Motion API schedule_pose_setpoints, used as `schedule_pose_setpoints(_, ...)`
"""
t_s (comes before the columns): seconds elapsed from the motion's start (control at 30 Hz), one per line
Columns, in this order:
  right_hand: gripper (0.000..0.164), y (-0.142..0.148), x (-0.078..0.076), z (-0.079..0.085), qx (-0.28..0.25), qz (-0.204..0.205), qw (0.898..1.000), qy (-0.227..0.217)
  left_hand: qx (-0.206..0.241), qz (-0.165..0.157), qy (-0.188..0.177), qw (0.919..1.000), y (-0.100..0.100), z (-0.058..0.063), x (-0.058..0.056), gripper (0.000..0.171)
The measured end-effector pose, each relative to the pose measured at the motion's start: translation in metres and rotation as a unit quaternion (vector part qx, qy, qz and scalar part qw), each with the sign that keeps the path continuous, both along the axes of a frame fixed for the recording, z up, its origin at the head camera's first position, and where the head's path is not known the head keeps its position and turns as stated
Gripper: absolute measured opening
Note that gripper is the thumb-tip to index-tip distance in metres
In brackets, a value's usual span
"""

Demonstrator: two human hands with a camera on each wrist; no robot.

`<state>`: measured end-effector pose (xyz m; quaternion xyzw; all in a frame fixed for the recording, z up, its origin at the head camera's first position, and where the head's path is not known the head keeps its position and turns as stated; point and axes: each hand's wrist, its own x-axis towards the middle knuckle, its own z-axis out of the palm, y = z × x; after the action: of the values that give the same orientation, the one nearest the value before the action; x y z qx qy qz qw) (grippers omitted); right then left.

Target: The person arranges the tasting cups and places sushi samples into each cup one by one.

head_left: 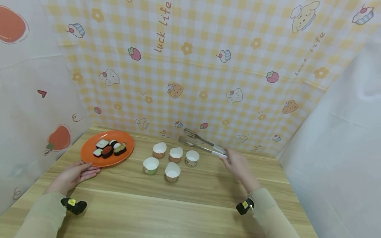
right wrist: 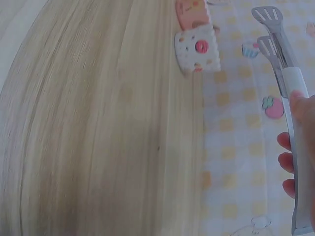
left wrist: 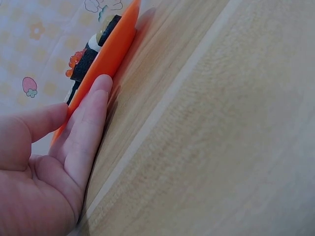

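An orange oval plate (head_left: 86, 152) with several sushi pieces (head_left: 107, 151) lies at the back left of the table. My left hand (head_left: 74, 175) pinches its near rim, thumb on top and fingers beneath, as the left wrist view shows with the plate's underside (left wrist: 106, 61). Metal tongs (head_left: 205, 146) with white grips are held in my right hand (head_left: 239, 167), their slotted ends apart and pointing left. Nothing sits between those ends. In the right wrist view the fingers curl round the tongs' handle (right wrist: 295, 81), above the table.
Several paper baking cups (head_left: 172, 172) with scalloped rims stand in two rows at mid-table, the nearest to the tongs being a patterned white cup (head_left: 192, 158). A yellow checked cloth (head_left: 202, 72) hangs behind the wooden table (head_left: 143, 211), with white cloth (head_left: 336, 138) at both sides.
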<state>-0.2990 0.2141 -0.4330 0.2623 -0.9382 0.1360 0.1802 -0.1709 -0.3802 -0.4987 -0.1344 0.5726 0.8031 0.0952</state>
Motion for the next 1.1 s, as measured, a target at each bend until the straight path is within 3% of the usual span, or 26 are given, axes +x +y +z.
schedule_pose_setpoints(0.63, 0.043, -0.049, 0.006, 0.020, 0.019, 0.059, 0.998, 0.020, -0.008, -0.004, -0.001, 1.0000, -0.001, -0.001, 0.000, 0.024)
schedule_pose_setpoints(0.87, 0.043, -0.067, 0.005, 0.025, 0.050, 0.075, 0.996, 0.019, -0.001, -0.004, -0.007, 1.0000, -0.001, -0.001, -0.002, 0.020)
schedule_pose_setpoints(1.1, 0.043, -0.086, 0.003, 0.031, 0.061, 0.115, 0.991, 0.034, -0.003, -0.007, 0.001, 1.0000, -0.001, -0.002, -0.001, 0.025)
